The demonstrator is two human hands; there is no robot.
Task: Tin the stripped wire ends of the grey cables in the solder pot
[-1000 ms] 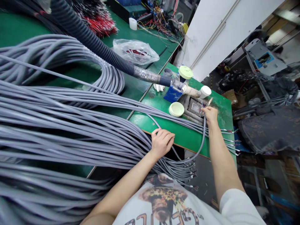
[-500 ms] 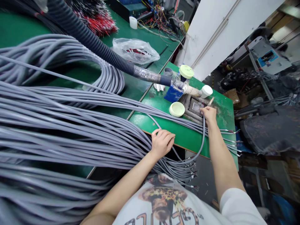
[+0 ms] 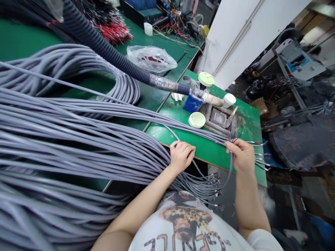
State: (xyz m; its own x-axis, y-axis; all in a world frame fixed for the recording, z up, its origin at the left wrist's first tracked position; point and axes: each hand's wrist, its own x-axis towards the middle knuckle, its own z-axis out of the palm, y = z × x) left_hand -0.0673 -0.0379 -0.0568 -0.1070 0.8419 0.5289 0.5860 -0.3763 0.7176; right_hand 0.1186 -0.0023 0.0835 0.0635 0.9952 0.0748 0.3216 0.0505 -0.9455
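Observation:
My right hand [image 3: 242, 156] is closed on the end of one grey cable [image 3: 231, 166], whose thin coloured wires fan upward from my fingers. It hovers over the front right of the small green table [image 3: 209, 153], a short way in front of the square metal pot [image 3: 219, 118]. My left hand [image 3: 181, 156] rests with curled fingers on the big bundle of grey cables [image 3: 86, 139] at the table's front edge, gripping the strands there. More stripped cable ends [image 3: 211, 181] hang below the edge between my hands.
A dark corrugated hose [image 3: 110, 52] runs from upper left to a blue block [image 3: 192, 103] beside the pot. Pale green lids [image 3: 196, 120], a white cup [image 3: 228, 100] and a plastic bag [image 3: 151, 57] lie around. Clutter and a white panel fill the right.
My right hand has drawn back from the metal pot toward me, carrying the cable end with it. My left hand has stayed on the bundle.

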